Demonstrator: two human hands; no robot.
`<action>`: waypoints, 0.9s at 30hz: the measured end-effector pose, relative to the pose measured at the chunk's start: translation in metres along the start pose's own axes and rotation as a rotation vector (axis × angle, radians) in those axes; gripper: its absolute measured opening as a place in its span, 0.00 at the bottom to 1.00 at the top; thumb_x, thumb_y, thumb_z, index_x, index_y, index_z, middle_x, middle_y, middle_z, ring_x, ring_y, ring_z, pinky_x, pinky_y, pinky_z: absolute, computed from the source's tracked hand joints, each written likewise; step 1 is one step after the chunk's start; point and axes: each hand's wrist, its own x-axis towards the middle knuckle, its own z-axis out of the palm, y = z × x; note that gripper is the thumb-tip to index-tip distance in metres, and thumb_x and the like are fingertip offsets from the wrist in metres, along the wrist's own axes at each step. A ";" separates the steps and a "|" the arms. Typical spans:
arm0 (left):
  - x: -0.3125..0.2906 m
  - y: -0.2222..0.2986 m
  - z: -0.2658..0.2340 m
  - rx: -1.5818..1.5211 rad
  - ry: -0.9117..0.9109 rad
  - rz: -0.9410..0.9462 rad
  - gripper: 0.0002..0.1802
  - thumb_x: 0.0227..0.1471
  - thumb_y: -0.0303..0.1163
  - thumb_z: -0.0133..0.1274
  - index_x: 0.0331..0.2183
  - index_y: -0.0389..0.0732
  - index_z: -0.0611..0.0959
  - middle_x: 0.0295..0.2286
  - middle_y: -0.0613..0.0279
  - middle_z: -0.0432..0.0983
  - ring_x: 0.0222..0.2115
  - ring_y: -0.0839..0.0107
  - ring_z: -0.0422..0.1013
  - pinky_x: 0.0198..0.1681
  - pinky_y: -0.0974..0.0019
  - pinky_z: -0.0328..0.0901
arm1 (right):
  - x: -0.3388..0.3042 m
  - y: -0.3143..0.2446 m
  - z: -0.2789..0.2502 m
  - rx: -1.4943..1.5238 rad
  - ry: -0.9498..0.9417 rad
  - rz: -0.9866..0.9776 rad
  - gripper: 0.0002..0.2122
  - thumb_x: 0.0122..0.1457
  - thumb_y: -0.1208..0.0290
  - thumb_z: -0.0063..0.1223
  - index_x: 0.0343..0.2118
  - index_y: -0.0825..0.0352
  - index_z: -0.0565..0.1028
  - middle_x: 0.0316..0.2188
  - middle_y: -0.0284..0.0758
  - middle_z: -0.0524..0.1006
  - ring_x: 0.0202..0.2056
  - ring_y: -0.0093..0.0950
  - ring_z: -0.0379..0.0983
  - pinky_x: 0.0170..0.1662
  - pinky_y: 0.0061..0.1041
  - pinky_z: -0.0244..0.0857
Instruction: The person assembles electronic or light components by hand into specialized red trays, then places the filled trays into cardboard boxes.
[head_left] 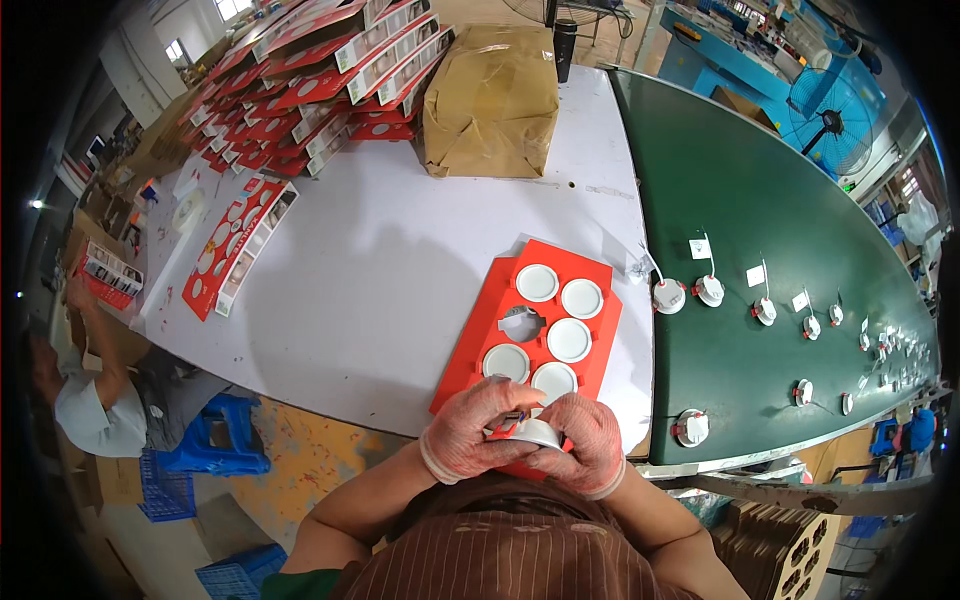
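My left hand [468, 432] and my right hand [582, 445], both in thin reddish-stained gloves, are closed around a small round white downlight [535, 432] close to my body. It is tilted, and fingers cover part of its edge. Just beyond lies a red card insert [561, 258] with round cut-outs. Several white downlights [569, 340] sit face up in it; one cut-out [521, 324] in its left row holds none. Under the insert shows another red sheet or box [470, 345]. My hands cover the insert's near end.
To the right runs a green conveyor belt [740, 370] carrying several downlights [690, 428] with wires and tags. Folded red cartons [310, 90] are piled at the far left beside a brown-wrapped package [492, 105]. One flat red carton [238, 245] lies nearer. A co-worker [100, 400] handles a box at left.
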 end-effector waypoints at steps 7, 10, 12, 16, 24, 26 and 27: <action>-0.006 -0.012 0.005 0.013 0.090 0.072 0.17 0.39 0.37 0.65 0.26 0.39 0.74 0.24 0.63 0.70 0.24 0.69 0.68 0.28 0.70 0.63 | 0.006 0.000 0.000 -0.045 -0.008 -0.051 0.17 0.41 0.61 0.65 0.28 0.67 0.72 0.19 0.37 0.69 0.20 0.35 0.67 0.22 0.31 0.59; -0.009 -0.019 0.008 -0.044 0.100 0.020 0.18 0.41 0.40 0.64 0.25 0.39 0.73 0.24 0.63 0.70 0.25 0.71 0.68 0.28 0.70 0.63 | 0.007 -0.001 -0.003 -0.083 -0.065 -0.013 0.17 0.41 0.63 0.65 0.30 0.68 0.72 0.21 0.38 0.70 0.21 0.37 0.68 0.23 0.32 0.61; -0.009 -0.024 0.009 -0.083 0.099 -0.022 0.19 0.42 0.41 0.63 0.25 0.39 0.72 0.25 0.63 0.70 0.26 0.72 0.68 0.29 0.70 0.63 | 0.013 -0.004 -0.004 -0.076 -0.072 0.053 0.17 0.42 0.65 0.64 0.33 0.68 0.72 0.22 0.38 0.71 0.23 0.38 0.69 0.25 0.32 0.63; -0.010 -0.053 0.008 -0.240 0.043 -0.130 0.24 0.43 0.40 0.63 0.39 0.38 0.73 0.35 0.62 0.70 0.37 0.75 0.66 0.36 0.70 0.64 | 0.010 0.010 -0.014 -0.109 -0.120 0.337 0.16 0.47 0.70 0.60 0.39 0.67 0.71 0.28 0.41 0.75 0.29 0.41 0.74 0.31 0.30 0.68; 0.012 -0.136 -0.039 0.628 0.271 -0.846 0.32 0.46 0.41 0.56 0.50 0.35 0.68 0.39 0.57 0.70 0.39 0.71 0.67 0.39 0.69 0.64 | 0.054 0.052 -0.048 -0.382 -0.256 0.634 0.15 0.52 0.64 0.54 0.40 0.66 0.71 0.27 0.43 0.76 0.33 0.37 0.75 0.36 0.31 0.68; 0.030 -0.154 -0.042 0.306 0.287 -1.003 0.31 0.46 0.41 0.56 0.49 0.35 0.70 0.36 0.58 0.72 0.37 0.71 0.68 0.39 0.70 0.64 | 0.065 0.071 -0.050 -0.281 -0.278 0.752 0.15 0.53 0.63 0.54 0.39 0.67 0.71 0.29 0.42 0.77 0.33 0.36 0.75 0.38 0.30 0.68; 0.035 -0.164 -0.044 -0.015 0.290 -1.146 0.29 0.47 0.42 0.56 0.47 0.35 0.71 0.33 0.58 0.74 0.35 0.72 0.69 0.39 0.70 0.65 | 0.067 0.084 -0.051 -0.298 -0.270 0.726 0.15 0.53 0.63 0.55 0.39 0.67 0.72 0.31 0.41 0.77 0.33 0.33 0.74 0.37 0.28 0.68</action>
